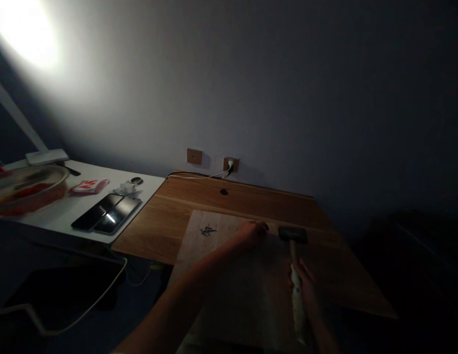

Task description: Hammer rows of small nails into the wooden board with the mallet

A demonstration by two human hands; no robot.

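My right hand is wrapped round the pale handle of a hammer. Its dark, blocky head points away from me, over the right edge of a wooden board. To its left, my left hand rests at the far part of the board with its fingers curled together. Whatever they pinch is too small and dark to make out. A small pile of nails lies near the board's far left corner. Tiny dark points run in a row between the pile and my left hand.
The board lies on a wooden desk against the wall. On the white table at left are two phones, a red-and-white packet, a large clear bowl and a lamp. A plugged-in cable crosses the desk's back edge.
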